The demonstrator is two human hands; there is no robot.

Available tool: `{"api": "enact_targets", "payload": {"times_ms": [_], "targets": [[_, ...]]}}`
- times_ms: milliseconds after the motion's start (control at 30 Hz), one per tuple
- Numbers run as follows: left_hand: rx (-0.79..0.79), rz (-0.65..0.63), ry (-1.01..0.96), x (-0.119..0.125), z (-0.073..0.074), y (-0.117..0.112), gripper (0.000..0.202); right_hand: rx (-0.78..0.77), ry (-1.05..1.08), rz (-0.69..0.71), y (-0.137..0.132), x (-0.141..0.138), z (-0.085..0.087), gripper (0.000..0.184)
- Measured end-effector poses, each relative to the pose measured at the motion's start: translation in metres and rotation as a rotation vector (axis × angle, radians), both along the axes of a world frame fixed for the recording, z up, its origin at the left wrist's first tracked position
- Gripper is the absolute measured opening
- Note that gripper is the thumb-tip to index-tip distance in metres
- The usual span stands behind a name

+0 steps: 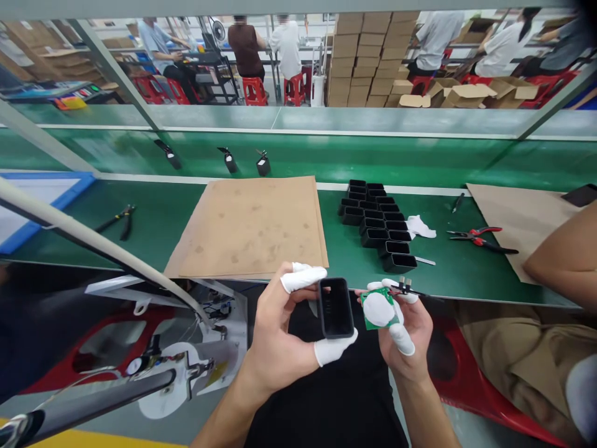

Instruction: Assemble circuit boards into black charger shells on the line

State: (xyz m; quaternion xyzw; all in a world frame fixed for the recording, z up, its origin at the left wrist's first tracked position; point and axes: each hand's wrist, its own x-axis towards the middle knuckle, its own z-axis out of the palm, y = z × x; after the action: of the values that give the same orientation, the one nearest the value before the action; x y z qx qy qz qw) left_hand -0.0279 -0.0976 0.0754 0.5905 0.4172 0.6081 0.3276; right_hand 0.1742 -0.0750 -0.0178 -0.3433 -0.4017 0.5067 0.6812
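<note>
My left hand (289,323), with white finger cots on thumb and fingertips, grips a black plastic housing (336,309) by its edges. The open side of the housing faces me, and a row of small slots shows inside. In my right hand (410,333), also in finger cots, lies a green circuit board (368,320). A round white pad (379,309) covers much of the board. Dark leads and small black parts (405,286) stick out at its upper right. Housing and board are held side by side, apart, in front of the bench edge.
Several black housings (374,237) stand grouped on the green bench beside a crumpled white cloth (420,226). Brown cardboard (261,224) lies left of them. Red-handled pliers (480,237) and black pliers (122,221) rest at either side. A co-worker's arm (564,255) is at right.
</note>
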Motion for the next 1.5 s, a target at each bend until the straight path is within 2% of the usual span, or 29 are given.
{"api": "enact_targets", "payload": {"times_ms": [100,167,233,300,400,500,733,900,1033,1167,1267,1500], "targets": [[0.079,0.108,0.059,-0.003,-0.009,-0.001,0.081,0.008,0.013,0.034,0.003,-0.003,0.002,0.053],[0.127,0.113,0.005,-0.005,-0.018,-0.001,0.070,0.003,0.018,0.055,0.003,-0.005,0.000,0.052],[0.052,-0.011,-0.189,-0.009,-0.027,-0.002,0.050,-0.013,0.023,0.073,0.001,-0.006,-0.003,0.050],[-0.143,-0.180,-0.436,-0.012,-0.035,-0.004,0.036,-0.041,0.030,0.086,-0.003,-0.007,-0.005,0.051],[-0.348,-0.298,-0.653,-0.015,-0.043,-0.009,0.033,-0.072,0.035,0.070,-0.008,-0.007,-0.002,0.051],[-0.380,-0.312,-0.745,-0.012,-0.045,-0.012,0.030,-0.054,0.014,0.055,-0.013,-0.006,0.008,0.053],[-0.468,-0.301,-0.953,0.004,-0.045,-0.011,0.026,0.125,-0.093,0.214,-0.015,-0.013,0.048,0.058],[-0.516,-0.217,-0.933,0.012,-0.047,-0.011,0.026,0.254,-0.193,0.359,-0.007,-0.024,0.066,0.065],[-0.472,-0.172,-0.855,0.015,-0.043,-0.012,0.025,0.295,-0.216,0.431,-0.004,-0.028,0.066,0.067],[-0.430,-0.128,-0.830,0.015,-0.044,-0.013,0.026,0.307,-0.249,0.417,-0.004,-0.028,0.067,0.065],[-0.448,-0.140,-0.827,0.015,-0.047,-0.013,0.025,0.294,-0.265,0.395,-0.005,-0.027,0.068,0.063],[-0.497,-0.259,-0.974,0.013,-0.041,-0.013,0.023,0.153,-0.107,0.408,-0.007,-0.021,0.060,0.066]]}}
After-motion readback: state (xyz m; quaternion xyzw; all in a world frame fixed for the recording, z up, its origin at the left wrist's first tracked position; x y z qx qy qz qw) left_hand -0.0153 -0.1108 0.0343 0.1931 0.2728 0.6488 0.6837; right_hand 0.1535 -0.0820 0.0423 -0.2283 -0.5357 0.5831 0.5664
